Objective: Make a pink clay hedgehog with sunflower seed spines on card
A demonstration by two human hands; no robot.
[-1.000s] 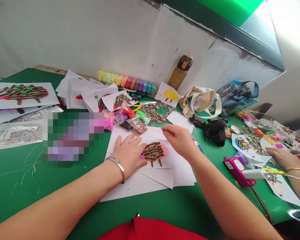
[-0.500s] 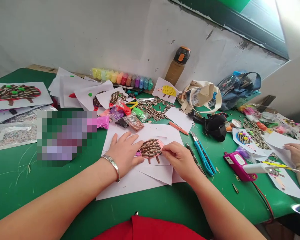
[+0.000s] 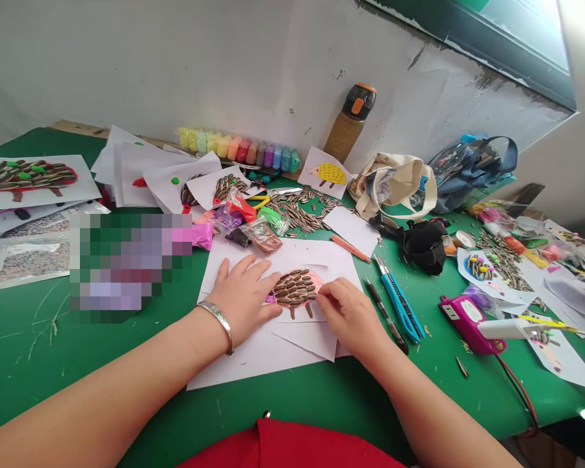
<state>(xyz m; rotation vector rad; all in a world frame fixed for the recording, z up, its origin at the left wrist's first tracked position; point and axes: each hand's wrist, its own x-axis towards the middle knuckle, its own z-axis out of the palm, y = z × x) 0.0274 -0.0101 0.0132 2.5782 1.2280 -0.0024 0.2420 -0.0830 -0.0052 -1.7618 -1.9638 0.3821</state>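
Note:
A hedgehog picture [image 3: 295, 288] lies in front of me, its body covered with striped sunflower seeds over pink clay, with short brown legs. My left hand [image 3: 244, 292] rests flat with fingers spread, its fingertips at the picture's left edge, holding nothing. At the right edge of the hedgehog, my right hand [image 3: 348, 312] pinches thumb and forefinger together; whatever is between them is hidden. Under the picture is a larger white sheet [image 3: 224, 361].
Clay packets [image 3: 263, 237] and a pile of loose sunflower seeds [image 3: 297, 211] lie behind the sheet. To the right are a pen [image 3: 386, 315], a blue utility knife [image 3: 400, 302] and a magenta device [image 3: 468, 325] with a cable. A bottle [image 3: 351, 123] stands by the wall.
The view has shifted slightly. My left hand stays in place, and my right hand still pinches at the hedgehog's right edge. At the far right, another person's hand has mostly left the view.

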